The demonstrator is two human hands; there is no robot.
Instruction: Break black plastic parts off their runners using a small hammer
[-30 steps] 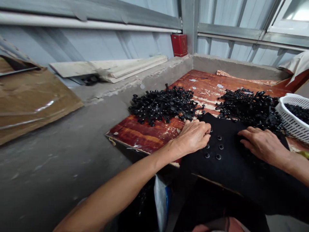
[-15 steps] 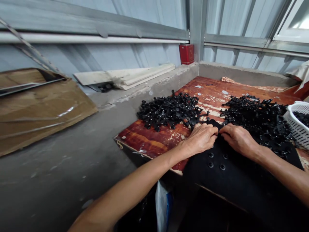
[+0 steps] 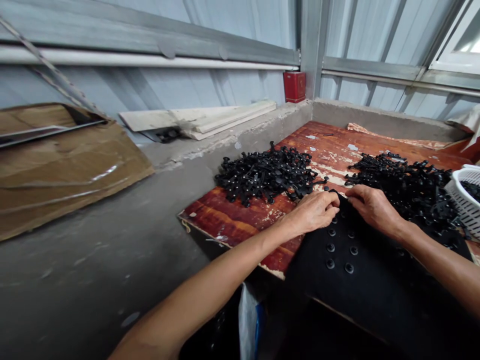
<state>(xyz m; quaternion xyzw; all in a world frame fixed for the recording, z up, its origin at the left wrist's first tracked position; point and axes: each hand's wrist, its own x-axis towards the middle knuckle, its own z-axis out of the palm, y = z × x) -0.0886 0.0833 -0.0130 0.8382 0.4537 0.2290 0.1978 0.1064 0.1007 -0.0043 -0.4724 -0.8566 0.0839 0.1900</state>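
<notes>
A black sheet [image 3: 322, 280] that looks like cloth or felt lies over the table's near edge. Round black studs [image 3: 330, 248] run along it in two rows. At its far end, my left hand [image 3: 317, 211] is closed in a pinch on the sheet's edge. My right hand [image 3: 373, 206] sits just to the right, thumb and forefinger pressed together at the same edge. Whatever small thing may be between those fingertips is hidden. The two hands are a short gap apart.
Heaps of small black plastic parts lie at left [image 3: 266, 172] and right [image 3: 408, 185] on the worn red-brown table [image 3: 210, 215]. A white basket [image 3: 467, 192] holds more at the right. Along the left stand a concrete ledge [image 3: 210, 155] and a cardboard box [image 3: 71, 175].
The studded sheet has shifted toward me, showing more studs. My right hand has lifted slightly and drawn a little away from the left hand. The camera view has shifted slightly.
</notes>
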